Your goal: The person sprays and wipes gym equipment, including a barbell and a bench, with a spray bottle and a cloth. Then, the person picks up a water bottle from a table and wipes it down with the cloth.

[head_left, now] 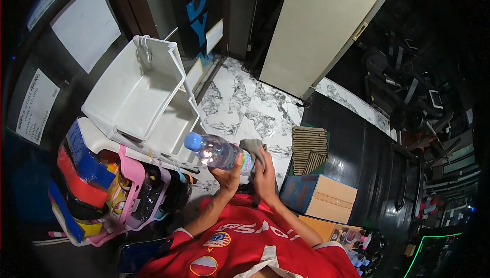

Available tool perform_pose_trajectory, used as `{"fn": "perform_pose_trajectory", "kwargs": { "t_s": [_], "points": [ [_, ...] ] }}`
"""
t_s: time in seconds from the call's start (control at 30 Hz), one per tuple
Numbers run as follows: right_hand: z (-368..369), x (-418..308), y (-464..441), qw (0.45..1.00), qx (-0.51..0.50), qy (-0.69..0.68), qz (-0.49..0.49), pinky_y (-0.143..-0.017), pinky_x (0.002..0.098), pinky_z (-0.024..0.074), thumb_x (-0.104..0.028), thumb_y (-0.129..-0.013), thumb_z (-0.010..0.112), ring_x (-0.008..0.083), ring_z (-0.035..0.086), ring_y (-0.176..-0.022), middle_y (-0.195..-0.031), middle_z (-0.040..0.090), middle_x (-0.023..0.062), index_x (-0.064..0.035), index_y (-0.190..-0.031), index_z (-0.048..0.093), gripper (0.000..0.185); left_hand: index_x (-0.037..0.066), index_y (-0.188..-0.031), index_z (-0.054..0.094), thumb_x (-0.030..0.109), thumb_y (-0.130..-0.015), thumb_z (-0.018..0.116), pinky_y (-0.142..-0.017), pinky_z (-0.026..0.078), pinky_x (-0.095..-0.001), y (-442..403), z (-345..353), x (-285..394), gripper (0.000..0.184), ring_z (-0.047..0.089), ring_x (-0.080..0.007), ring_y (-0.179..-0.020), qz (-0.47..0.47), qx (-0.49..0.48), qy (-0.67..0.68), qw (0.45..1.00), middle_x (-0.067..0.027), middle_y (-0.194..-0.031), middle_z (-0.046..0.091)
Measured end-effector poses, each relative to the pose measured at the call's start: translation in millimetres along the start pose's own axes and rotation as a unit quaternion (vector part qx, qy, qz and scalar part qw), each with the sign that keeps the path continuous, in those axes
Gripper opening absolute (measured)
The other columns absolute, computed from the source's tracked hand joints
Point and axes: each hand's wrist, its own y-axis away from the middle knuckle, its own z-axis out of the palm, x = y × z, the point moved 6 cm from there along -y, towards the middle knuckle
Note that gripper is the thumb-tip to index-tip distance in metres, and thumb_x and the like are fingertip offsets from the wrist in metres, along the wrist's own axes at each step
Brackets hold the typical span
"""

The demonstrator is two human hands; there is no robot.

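Note:
A clear plastic bottle with a blue cap (pixel 216 151) is held nearly level in front of the red shirt, its cap toward the left. My left hand (pixel 228 175) is wrapped round the bottle's middle from below. At the bottle's base, my right hand (pixel 263 173) holds a grey-green cloth (pixel 253 147) against it, with the fingers closed on the cloth. Part of the bottle's label shows between the two hands.
White plastic drawers (pixel 138 99) stand at the left, above pink baskets (pixel 131 176) of packaged goods. At the right are a striped mat (pixel 309 148), a cardboard box (pixel 332 199) and a pale door (pixel 321 28). Gym equipment stands farther right.

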Motion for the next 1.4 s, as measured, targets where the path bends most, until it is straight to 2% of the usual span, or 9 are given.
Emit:
{"fn": "perform_pose_trajectory", "kwargs": {
  "t_s": [0.1, 0.2, 0.33, 0.57, 0.8, 0.97, 1.1, 1.3, 1.4],
  "points": [
    [2.5, 3.6, -22.1, 0.982, -0.071, -0.149, 0.098, -0.092, 0.0338, 0.0421, -0.018, -0.096, 0.042, 0.0227, 0.058, -0.100, -0.110, 0.060, 0.0113, -0.0014, -0.126, 0.049, 0.035, -0.003, -0.119, 0.043, 0.008, -0.073, 0.073, -0.080, 0.050, -0.0321, 0.5, -1.6, -0.3, 0.056, 0.062, -0.0188, -0.088, 0.055, -0.011, -0.035, 0.998, -0.0119, -0.101, 0.060],
    [12.7, 25.1, -5.3, 0.832, -0.117, -0.364, 0.402, -0.077, 0.0368, 0.0533, -0.027, -0.097, 0.041, 0.0190, 0.062, -0.093, -0.107, 0.061, 0.0106, -0.0060, -0.123, 0.051, 0.035, -0.002, -0.120, 0.040, 0.009, -0.073, 0.074, -0.080, 0.050, -0.0334, -4.7, -12.7, -11.3, 0.059, 0.062, -0.0198, -0.088, 0.017, 0.020, -0.015, 1.000, -0.0124, -0.101, 0.060],
    [48.5, 74.3, 19.7, 0.714, -0.194, -0.500, 0.451, -0.070, 0.0344, 0.0569, -0.029, -0.097, 0.041, 0.0197, 0.065, -0.083, -0.100, 0.065, 0.0091, -0.0050, -0.117, 0.052, 0.033, 0.002, -0.124, 0.034, 0.004, -0.077, 0.067, -0.087, 0.048, -0.0360, -5.7, -20.5, -25.1, 0.058, 0.058, -0.0228, -0.098, 0.081, -0.023, -0.026, 0.996, -0.0139, -0.112, 0.053],
    [6.2, 55.9, 40.1, 0.821, -0.090, -0.364, 0.431, -0.074, 0.0344, 0.0546, -0.028, -0.096, 0.047, 0.0198, 0.065, -0.082, -0.099, 0.065, 0.0099, -0.0054, -0.124, 0.048, 0.036, -0.001, -0.112, 0.047, 0.016, -0.068, 0.079, -0.077, 0.050, -0.0351, -20.0, -34.3, -28.4, 0.057, 0.061, -0.0213, -0.087, 0.226, -0.054, -0.267, 0.935, -0.0114, -0.097, 0.060],
    [-38.8, 11.1, 31.5, 0.988, 0.099, -0.113, 0.020, -0.089, 0.0342, 0.0444, -0.010, -0.087, 0.048, 0.0249, 0.056, -0.102, -0.114, 0.058, 0.0142, -0.0012, -0.120, 0.052, 0.035, 0.005, -0.109, 0.052, 0.018, -0.080, 0.067, -0.080, 0.051, -0.0400, -27.6, -17.0, -38.4, 0.035, 0.061, -0.0247, -0.091, -0.180, 0.108, 0.179, 0.961, -0.0102, -0.097, 0.057],
    [-33.3, -27.0, 34.6, 0.937, 0.079, 0.053, -0.337, -0.097, 0.0428, 0.0412, 0.011, -0.061, 0.054, 0.0410, 0.051, -0.116, -0.125, 0.050, 0.0261, -0.0068, -0.101, 0.066, 0.045, 0.008, -0.099, 0.056, 0.038, -0.083, 0.060, -0.084, 0.049, -0.0414, -13.7, 12.8, -24.5, 0.034, 0.059, -0.0235, -0.093, -0.371, 0.045, 0.272, 0.887, -0.0072, -0.095, 0.059],
    [-35.8, -12.3, 33.6, 0.911, 0.123, 0.043, -0.391, -0.090, 0.0423, 0.0460, 0.011, -0.062, 0.055, 0.0418, 0.055, -0.110, -0.121, 0.053, 0.0271, -0.0057, -0.104, 0.064, 0.046, 0.007, -0.096, 0.056, 0.039, -0.082, 0.060, -0.082, 0.050, -0.0408, -12.0, 14.6, -17.7, 0.035, 0.059, -0.0233, -0.088, -0.343, 0.073, 0.258, 0.900, -0.0087, -0.092, 0.059],
    [-51.2, -5.6, 14.4, 0.980, 0.147, 0.058, -0.117, -0.080, 0.0304, 0.0480, 0.009, -0.079, 0.049, 0.0253, 0.059, -0.097, -0.110, 0.057, 0.0168, -0.0016, -0.123, 0.054, 0.046, 0.005, -0.097, 0.055, 0.046, -0.080, 0.060, -0.083, 0.050, -0.0395, -13.8, 9.6, -27.0, 0.044, 0.059, -0.0250, -0.091, -0.415, 0.091, 0.305, 0.852, -0.0105, -0.093, 0.059],
    [-48.2, -40.7, 26.4, 0.948, 0.156, 0.060, -0.272, -0.088, 0.0360, 0.0453, 0.009, -0.078, 0.049, 0.0295, 0.057, -0.105, -0.113, 0.057, 0.0169, -0.0061, -0.115, 0.058, 0.041, 0.005, -0.098, 0.055, 0.049, -0.080, 0.057, -0.082, 0.049, -0.0404, -15.9, 8.2, -29.7, 0.048, 0.059, -0.0259, -0.088, -0.399, 0.108, 0.265, 0.871, -0.0110, -0.092, 0.060]
  ]
}}
